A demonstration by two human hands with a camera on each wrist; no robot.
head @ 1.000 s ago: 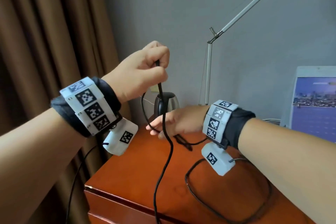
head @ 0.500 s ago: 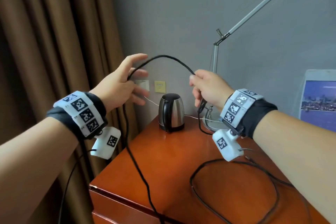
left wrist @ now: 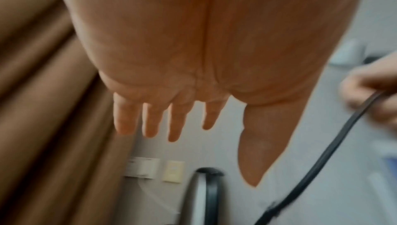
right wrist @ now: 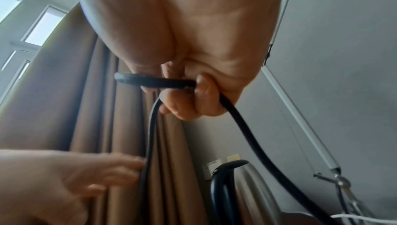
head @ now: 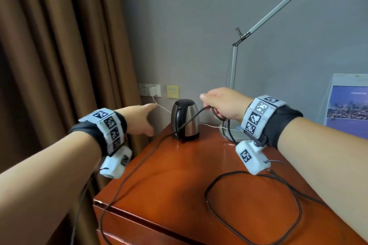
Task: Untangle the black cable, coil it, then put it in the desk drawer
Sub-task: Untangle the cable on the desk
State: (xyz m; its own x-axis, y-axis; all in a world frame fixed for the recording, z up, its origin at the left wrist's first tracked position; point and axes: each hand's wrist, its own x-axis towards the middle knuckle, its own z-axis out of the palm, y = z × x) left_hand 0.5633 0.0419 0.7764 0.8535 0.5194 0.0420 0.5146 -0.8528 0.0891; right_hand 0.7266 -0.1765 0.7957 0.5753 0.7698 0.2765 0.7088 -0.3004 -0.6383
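The black cable (head: 139,165) runs from my right hand (head: 223,105) past the kettle, across the desk and over its front left edge. Another stretch lies in a wide loop (head: 253,207) on the desk top at the right. My right hand grips a small bend of the cable (right wrist: 159,82) in its curled fingers, above the desk's back. My left hand (head: 139,119) is held out flat to the left of the kettle, fingers straight (left wrist: 150,120), holding nothing. The drawer front (head: 139,232) under the desk top is closed.
A steel kettle (head: 185,119) with a black handle stands at the back of the wooden desk (head: 179,181). A desk lamp (head: 235,77) rises behind my right hand, a thin white wire (head: 211,126) runs to a wall charger (head: 154,90). Brown curtains (head: 59,65) hang at the left.
My left hand let go of the cable and dropped, fingers stretched out. My right hand lowered with the cable gathered in it, and the arch between the hands is gone.
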